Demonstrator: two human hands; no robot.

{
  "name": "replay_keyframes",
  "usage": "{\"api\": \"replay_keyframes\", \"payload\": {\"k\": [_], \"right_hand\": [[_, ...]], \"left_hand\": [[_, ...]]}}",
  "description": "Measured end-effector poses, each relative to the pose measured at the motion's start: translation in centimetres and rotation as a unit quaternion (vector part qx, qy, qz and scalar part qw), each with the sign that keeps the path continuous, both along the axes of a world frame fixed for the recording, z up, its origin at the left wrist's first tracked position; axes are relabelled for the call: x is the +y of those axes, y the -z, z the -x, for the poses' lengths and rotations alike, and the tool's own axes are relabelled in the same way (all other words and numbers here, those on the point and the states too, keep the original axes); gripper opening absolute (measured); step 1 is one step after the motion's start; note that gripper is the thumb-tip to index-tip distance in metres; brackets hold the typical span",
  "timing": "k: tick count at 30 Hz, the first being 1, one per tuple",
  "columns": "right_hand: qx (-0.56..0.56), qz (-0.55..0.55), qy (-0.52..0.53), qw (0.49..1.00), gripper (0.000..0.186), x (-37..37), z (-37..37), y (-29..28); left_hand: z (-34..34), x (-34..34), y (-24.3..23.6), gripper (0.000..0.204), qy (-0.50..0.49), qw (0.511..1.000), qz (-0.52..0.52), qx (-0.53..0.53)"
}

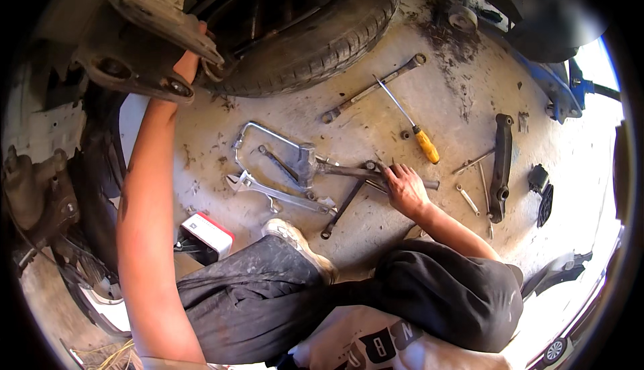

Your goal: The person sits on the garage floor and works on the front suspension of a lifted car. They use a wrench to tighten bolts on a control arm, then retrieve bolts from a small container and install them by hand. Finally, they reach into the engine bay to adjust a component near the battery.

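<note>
My left forearm reaches up past a rusty metal suspension arm (137, 78). Most of my left hand (202, 29) is hidden behind that part, so its grip does not show. Low over the floor, the bent fingers of my right hand (406, 189) close down across a heap of tools. Beneath them runs the handle of a hammer (307, 167), next to a dark wrench (345, 210); which one the fingers grip is hidden. Left of the hammer lie a bent metal rod (272, 132) and an adjustable wrench (268, 190).
A wheel's tyre (322, 61) fills the top. Beyond my right hand are a yellow-handled screwdriver (425, 144), a long ring spanner (376, 88) and a dark metal link arm (501, 169). A red-and-white box (209, 234) sits beside my leg. A blue jack (553, 88) stands far right.
</note>
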State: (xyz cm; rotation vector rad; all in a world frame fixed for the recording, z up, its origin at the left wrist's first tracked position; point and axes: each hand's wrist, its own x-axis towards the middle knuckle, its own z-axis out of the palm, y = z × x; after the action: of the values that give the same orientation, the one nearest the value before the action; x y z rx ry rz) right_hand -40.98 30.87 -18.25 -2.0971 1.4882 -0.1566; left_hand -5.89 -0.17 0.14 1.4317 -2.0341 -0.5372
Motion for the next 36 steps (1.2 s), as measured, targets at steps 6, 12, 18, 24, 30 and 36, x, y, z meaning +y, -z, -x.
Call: {"api": "replay_keyframes", "payload": {"k": [6, 12, 18, 24, 30, 36], "right_hand": [[-0.032, -0.070, -0.010, 0.997, 0.041, 0.9, -1.1, -3.2], [-0.052, -0.090, -0.009, 0.995, 0.036, 0.7, 1.3, -2.9], [-0.015, -0.039, 0.028, 0.999, 0.035, 1.2, 3.7, -3.0], [0.158, -0.029, -0.216, 0.963, 0.045, -4.4, 4.8, -9.9], [0.267, -0.180, -0.431, 0.843, 0.020, -8.0, -5.1, -12.2], [0.099, -0.023, -0.221, 0.970, 0.036, -3.2, -21.0, -3.0]], "left_hand": [[-1.2, -1.0, 0.8, 0.032, 0.031, 0.983, 0.122, -0.134], [-1.3, -1.9, 2.5, 0.035, 0.021, 0.986, 0.132, -0.095], [-3.0, -1.8, 3.9, 0.035, -0.025, 0.991, 0.067, -0.111], [-2.9, -1.1, 3.5, 0.043, -0.004, 0.969, 0.165, -0.183], [-2.7, -0.9, 4.9, 0.045, -0.015, 0.990, 0.096, -0.107], [-1.2, 0.0, 3.0, 0.038, -0.084, 0.961, 0.003, -0.264]]}}
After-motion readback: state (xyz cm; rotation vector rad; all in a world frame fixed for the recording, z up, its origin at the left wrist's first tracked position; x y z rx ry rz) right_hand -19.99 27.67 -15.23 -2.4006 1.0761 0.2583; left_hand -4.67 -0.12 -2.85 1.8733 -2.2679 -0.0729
